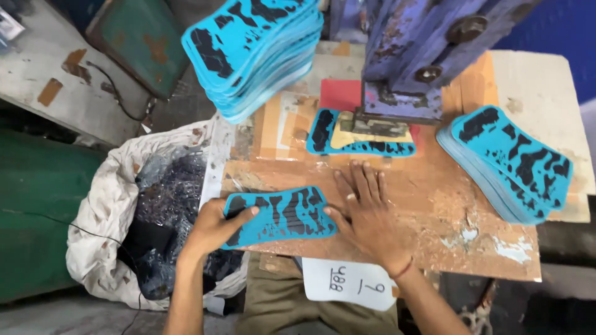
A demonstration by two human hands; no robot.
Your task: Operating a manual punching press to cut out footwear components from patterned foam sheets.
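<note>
At the near edge of the worn wooden worktop (pixel 434 205), the left hand (pixel 214 226) pinches the left end of a blue, black-patterned sole piece (pixel 282 216), thumb on top. The right hand (pixel 366 214) lies flat with fingers spread, just touching the piece's right end. Another blue piece (pixel 357 146) sits under the purple press (pixel 403 56) at the middle back, with a tan die (pixel 366 133) on it. One blue stack (pixel 261 49) rises at the far left corner, another (pixel 509 164) lies at the right edge. Judging by both stacks, plenty is handled and plenty remains. A sack of dark scraps (pixel 161 211) sags beside the left edge.
</note>
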